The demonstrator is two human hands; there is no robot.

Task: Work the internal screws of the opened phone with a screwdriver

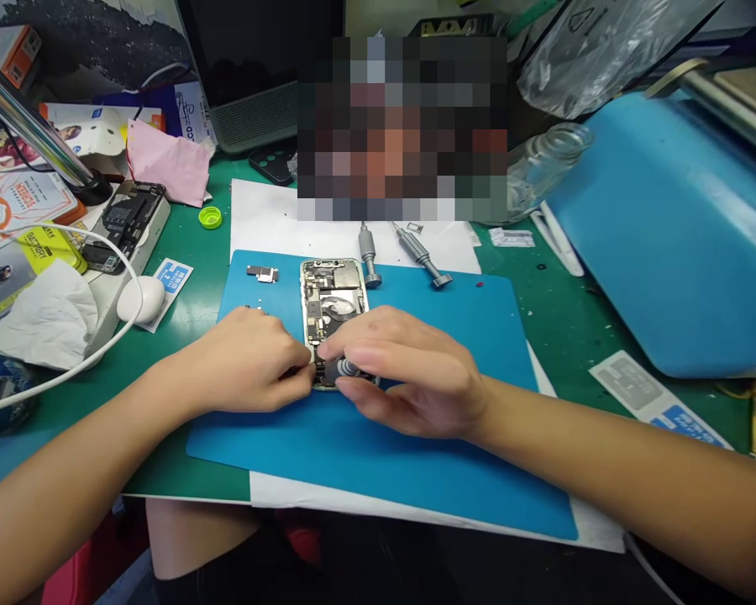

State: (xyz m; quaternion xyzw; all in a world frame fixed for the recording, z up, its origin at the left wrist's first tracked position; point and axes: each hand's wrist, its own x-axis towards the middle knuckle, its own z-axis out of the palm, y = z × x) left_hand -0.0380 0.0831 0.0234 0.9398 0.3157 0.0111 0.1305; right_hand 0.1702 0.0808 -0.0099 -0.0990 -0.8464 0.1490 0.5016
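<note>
An opened phone lies on the blue mat with its circuit board and inner parts bare. My left hand is closed, knuckles up, and its curled fingers press at the phone's lower left edge; the fingertips are partly hidden. Over the lower half of the phone is my right hand, thumb and fingers closed around a small grey screwdriver. Its tip is hidden by the fingers. Two more grey screwdrivers lie just beyond the phone. A small metal shield plate rests at the mat's upper left.
The blue mat covers white paper on a green table. Left are a white cable, another opened phone, a yellow-green cap and boxes. Right are white tweezers, a glass jar and a large blue panel.
</note>
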